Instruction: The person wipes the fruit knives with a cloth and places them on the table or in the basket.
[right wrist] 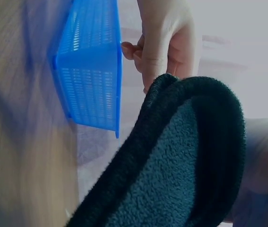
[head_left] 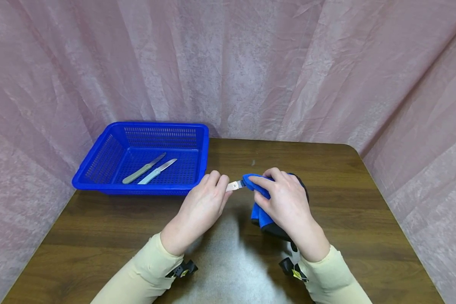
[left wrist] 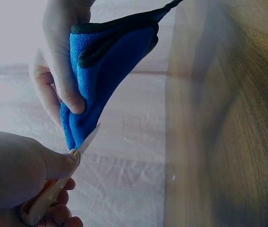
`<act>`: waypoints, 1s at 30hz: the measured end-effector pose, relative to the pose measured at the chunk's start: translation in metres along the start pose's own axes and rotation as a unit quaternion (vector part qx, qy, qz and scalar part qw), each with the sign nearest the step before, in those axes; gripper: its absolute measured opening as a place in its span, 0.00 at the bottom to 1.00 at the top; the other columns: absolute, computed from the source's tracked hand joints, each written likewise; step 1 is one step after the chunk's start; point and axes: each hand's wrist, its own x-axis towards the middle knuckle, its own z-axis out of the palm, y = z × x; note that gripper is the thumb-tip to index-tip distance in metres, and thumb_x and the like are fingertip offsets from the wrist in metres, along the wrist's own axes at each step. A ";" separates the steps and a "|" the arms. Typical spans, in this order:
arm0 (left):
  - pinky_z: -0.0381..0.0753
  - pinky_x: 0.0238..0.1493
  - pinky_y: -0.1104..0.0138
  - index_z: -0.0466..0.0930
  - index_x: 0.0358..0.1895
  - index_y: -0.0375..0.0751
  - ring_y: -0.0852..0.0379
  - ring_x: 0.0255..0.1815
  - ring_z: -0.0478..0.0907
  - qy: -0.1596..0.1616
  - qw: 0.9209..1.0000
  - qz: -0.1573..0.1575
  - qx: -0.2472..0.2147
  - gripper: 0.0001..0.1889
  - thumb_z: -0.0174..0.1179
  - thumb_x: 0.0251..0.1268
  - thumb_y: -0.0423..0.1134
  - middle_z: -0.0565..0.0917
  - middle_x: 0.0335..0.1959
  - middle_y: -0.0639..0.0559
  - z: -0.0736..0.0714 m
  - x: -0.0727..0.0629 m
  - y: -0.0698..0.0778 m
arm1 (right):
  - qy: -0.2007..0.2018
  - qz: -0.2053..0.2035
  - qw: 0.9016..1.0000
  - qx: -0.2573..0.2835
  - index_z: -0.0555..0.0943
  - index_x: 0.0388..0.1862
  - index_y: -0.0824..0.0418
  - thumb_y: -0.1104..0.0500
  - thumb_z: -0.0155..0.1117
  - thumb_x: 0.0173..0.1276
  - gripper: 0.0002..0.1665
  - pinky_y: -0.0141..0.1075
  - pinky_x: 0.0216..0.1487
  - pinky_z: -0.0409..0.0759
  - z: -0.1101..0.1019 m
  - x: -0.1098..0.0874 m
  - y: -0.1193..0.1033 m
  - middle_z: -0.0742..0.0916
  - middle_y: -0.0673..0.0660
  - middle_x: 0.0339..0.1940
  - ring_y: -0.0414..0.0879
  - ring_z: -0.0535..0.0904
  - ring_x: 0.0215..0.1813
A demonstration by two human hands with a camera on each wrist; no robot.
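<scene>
My left hand point(head_left: 203, 198) grips a small knife by its pale handle point(left wrist: 46, 201), blade pointing right. Folded in my right hand point(head_left: 285, 196) is a blue cloth point(head_left: 264, 215) with black edging, pinched between thumb and fingers. Its folded tip lies against the knife's blade point(left wrist: 90, 138) close to the handle; in the head view the cloth hides most of the blade. In the right wrist view the cloth point(right wrist: 162, 175) fills the foreground and covers the knife, with my left hand point(right wrist: 167, 47) behind it. Both hands are above the wooden table.
A blue plastic basket point(head_left: 140, 186) stands at the table's back left, just beyond my left hand. In it lie a knife with a greenish handle point(head_left: 137, 173) and one with a light blue handle point(head_left: 150, 176). A pink curtain point(head_left: 251, 76) hangs behind the wooden table point(head_left: 349, 202).
</scene>
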 end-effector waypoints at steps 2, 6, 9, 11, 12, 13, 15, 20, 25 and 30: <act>0.83 0.29 0.56 0.78 0.45 0.36 0.44 0.33 0.77 0.000 1.000 0.000 0.001 0.11 0.70 0.79 0.39 0.75 0.36 0.45 0.000 0.000 0.000 | -0.001 0.005 1.000 -0.001 0.94 0.60 0.48 0.57 0.78 0.68 0.21 0.54 0.58 0.81 -0.001 0.000 0.001 0.89 0.58 0.50 0.57 0.87 0.47; 0.83 0.29 0.56 0.78 0.45 0.35 0.44 0.33 0.77 0.003 1.000 0.002 0.004 0.11 0.70 0.78 0.38 0.75 0.35 0.45 -0.001 0.000 0.000 | -0.003 0.014 1.000 -0.001 0.94 0.60 0.48 0.57 0.77 0.68 0.20 0.54 0.57 0.82 -0.002 0.001 0.004 0.89 0.58 0.51 0.57 0.87 0.48; 0.82 0.29 0.57 0.78 0.45 0.35 0.44 0.33 0.77 0.003 1.000 0.001 0.004 0.11 0.70 0.78 0.38 0.75 0.35 0.45 -0.002 0.000 0.000 | -0.002 0.020 1.000 0.000 0.94 0.60 0.48 0.57 0.77 0.69 0.20 0.54 0.56 0.82 -0.002 0.001 0.007 0.89 0.58 0.51 0.57 0.87 0.48; 0.82 0.29 0.57 0.78 0.45 0.35 0.44 0.33 0.77 0.003 1.000 0.000 0.005 0.11 0.70 0.78 0.39 0.75 0.36 0.45 -0.002 0.000 0.000 | -0.001 0.022 1.000 0.000 0.94 0.60 0.48 0.57 0.77 0.69 0.20 0.54 0.55 0.82 -0.002 0.001 0.008 0.89 0.58 0.50 0.57 0.87 0.48; 0.82 0.29 0.57 0.78 0.46 0.35 0.44 0.33 0.77 0.002 1.000 -0.001 0.005 0.11 0.70 0.79 0.39 0.75 0.36 0.45 -0.002 0.000 0.000 | -0.001 0.024 1.000 0.000 0.94 0.60 0.48 0.57 0.76 0.69 0.20 0.54 0.55 0.82 -0.003 0.001 0.009 0.89 0.58 0.50 0.57 0.87 0.48; 0.82 0.29 0.57 0.78 0.46 0.36 0.44 0.33 0.77 0.002 1.000 -0.001 0.005 0.11 0.70 0.79 0.39 0.75 0.36 0.45 -0.002 0.000 0.000 | 0.000 0.025 1.000 -0.001 0.94 0.60 0.48 0.57 0.76 0.69 0.20 0.55 0.55 0.82 -0.003 0.001 0.010 0.89 0.58 0.50 0.57 0.87 0.48; 0.82 0.30 0.57 0.78 0.46 0.36 0.44 0.33 0.77 0.002 1.000 -0.003 0.005 0.11 0.70 0.79 0.39 0.75 0.36 0.45 -0.003 0.000 0.000 | -0.002 0.029 1.000 -0.002 0.94 0.60 0.48 0.57 0.76 0.69 0.21 0.55 0.55 0.82 -0.003 0.001 0.011 0.89 0.58 0.50 0.58 0.87 0.48; 0.82 0.29 0.57 0.78 0.45 0.36 0.44 0.33 0.77 0.004 1.000 -0.005 0.003 0.11 0.69 0.80 0.39 0.75 0.35 0.45 -0.003 0.001 0.000 | -0.011 0.043 0.999 0.000 0.93 0.62 0.48 0.57 0.76 0.70 0.21 0.56 0.57 0.82 -0.004 0.002 0.013 0.89 0.59 0.51 0.58 0.87 0.49; 0.81 0.29 0.56 0.78 0.44 0.36 0.44 0.33 0.77 0.008 1.000 -0.006 0.002 0.11 0.69 0.79 0.39 0.75 0.35 0.45 -0.003 0.001 -0.001 | -0.012 0.055 0.998 0.001 0.93 0.62 0.48 0.57 0.75 0.71 0.21 0.57 0.59 0.81 -0.005 0.002 0.015 0.89 0.58 0.52 0.59 0.87 0.50; 0.80 0.30 0.55 0.77 0.43 0.36 0.43 0.32 0.77 0.011 1.000 -0.005 0.003 0.11 0.69 0.80 0.39 0.75 0.34 0.44 -0.002 0.001 -0.002 | -0.015 0.067 0.998 0.002 0.93 0.63 0.47 0.57 0.73 0.71 0.22 0.58 0.58 0.81 -0.006 0.002 0.019 0.89 0.58 0.52 0.59 0.87 0.51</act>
